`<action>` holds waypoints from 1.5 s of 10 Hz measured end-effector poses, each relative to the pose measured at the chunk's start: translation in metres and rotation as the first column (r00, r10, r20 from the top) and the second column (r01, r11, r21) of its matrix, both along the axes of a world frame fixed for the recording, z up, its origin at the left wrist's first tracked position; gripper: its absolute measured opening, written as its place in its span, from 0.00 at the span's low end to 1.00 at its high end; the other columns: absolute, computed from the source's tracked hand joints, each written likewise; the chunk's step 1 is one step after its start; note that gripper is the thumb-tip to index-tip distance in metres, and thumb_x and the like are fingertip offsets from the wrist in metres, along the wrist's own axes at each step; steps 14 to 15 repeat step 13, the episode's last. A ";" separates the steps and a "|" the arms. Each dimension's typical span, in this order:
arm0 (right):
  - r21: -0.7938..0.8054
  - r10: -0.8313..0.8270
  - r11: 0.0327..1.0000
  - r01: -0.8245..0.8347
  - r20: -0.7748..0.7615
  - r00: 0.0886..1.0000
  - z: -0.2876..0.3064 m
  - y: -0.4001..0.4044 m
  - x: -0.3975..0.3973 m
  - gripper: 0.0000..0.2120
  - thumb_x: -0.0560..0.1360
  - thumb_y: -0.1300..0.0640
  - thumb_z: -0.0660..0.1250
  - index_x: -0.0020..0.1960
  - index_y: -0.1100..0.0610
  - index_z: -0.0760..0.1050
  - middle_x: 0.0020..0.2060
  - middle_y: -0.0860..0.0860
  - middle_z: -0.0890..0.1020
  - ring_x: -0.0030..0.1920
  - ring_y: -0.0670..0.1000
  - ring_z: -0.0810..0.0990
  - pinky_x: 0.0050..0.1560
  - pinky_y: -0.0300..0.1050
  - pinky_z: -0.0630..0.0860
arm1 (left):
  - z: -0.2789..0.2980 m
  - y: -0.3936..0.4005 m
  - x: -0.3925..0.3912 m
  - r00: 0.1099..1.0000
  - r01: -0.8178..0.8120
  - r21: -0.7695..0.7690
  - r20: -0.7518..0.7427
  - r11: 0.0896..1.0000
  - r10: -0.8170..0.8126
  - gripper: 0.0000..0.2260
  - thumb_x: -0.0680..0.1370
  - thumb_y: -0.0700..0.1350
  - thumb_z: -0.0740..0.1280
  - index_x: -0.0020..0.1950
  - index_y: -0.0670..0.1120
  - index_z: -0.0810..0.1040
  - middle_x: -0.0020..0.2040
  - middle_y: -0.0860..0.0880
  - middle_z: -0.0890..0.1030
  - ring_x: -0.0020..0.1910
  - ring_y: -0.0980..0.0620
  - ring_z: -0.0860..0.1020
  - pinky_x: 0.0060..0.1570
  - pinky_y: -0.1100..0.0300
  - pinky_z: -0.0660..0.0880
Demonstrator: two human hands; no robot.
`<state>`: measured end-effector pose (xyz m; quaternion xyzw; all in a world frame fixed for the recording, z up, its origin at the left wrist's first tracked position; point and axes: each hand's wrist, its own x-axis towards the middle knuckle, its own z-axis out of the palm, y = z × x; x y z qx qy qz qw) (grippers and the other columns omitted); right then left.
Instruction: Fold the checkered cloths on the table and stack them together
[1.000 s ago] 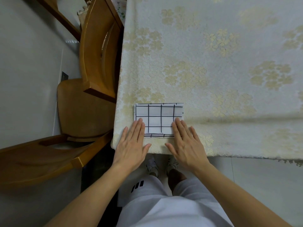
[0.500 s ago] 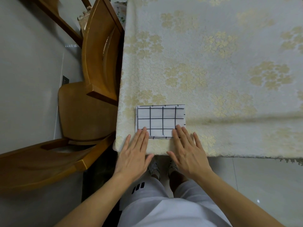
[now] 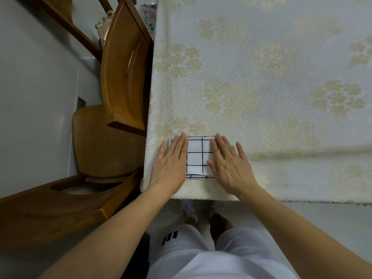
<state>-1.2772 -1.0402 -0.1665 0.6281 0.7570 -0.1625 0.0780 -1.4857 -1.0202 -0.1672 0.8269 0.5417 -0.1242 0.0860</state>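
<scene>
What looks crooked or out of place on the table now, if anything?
Only a small thing: at the near edge of the folded checkered cloths, a lower layer sticks out past the top one, so the edges are not flush. The left hand and right hand lie flat on the stack. The tablecloth shows nothing spilled or damaged.

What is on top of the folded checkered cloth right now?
Both hands lie flat on the cloth: left hand over its left end, right hand over its right. Both ends are covered.

Bare forearms; white trousers [image 3: 217, 260], black stripes; patterned shoes [image 3: 190, 208].
</scene>
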 end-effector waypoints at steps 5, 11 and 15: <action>-0.009 0.045 0.999 -0.045 0.018 0.999 -0.010 -0.013 0.017 0.34 0.83 0.38 0.39 0.81 0.58 0.43 0.81 0.54 0.44 0.80 0.53 0.44 0.79 0.60 0.49 | -0.007 -0.013 -0.008 1.000 -0.018 -0.027 0.019 0.999 0.019 0.33 0.82 0.59 0.40 0.80 0.40 0.43 0.81 0.43 0.41 0.80 0.47 0.43 0.78 0.45 0.51; -0.013 0.097 0.995 -0.097 0.021 0.995 0.002 -0.006 0.019 0.34 0.82 0.39 0.40 0.81 0.57 0.43 0.80 0.54 0.44 0.80 0.54 0.43 0.78 0.55 0.44 | 0.008 -0.021 -0.003 0.992 -0.107 0.030 0.076 0.994 0.105 0.30 0.82 0.57 0.44 0.80 0.41 0.54 0.81 0.44 0.54 0.80 0.48 0.51 0.78 0.47 0.53; 0.099 0.197 0.977 -0.191 -0.060 0.979 0.017 0.009 0.013 0.30 0.83 0.42 0.48 0.80 0.56 0.54 0.80 0.56 0.55 0.80 0.56 0.54 0.77 0.59 0.56 | 0.027 -0.030 0.002 0.950 -0.289 0.059 0.142 0.955 0.278 0.29 0.82 0.56 0.47 0.79 0.43 0.60 0.79 0.46 0.60 0.78 0.48 0.60 0.76 0.47 0.58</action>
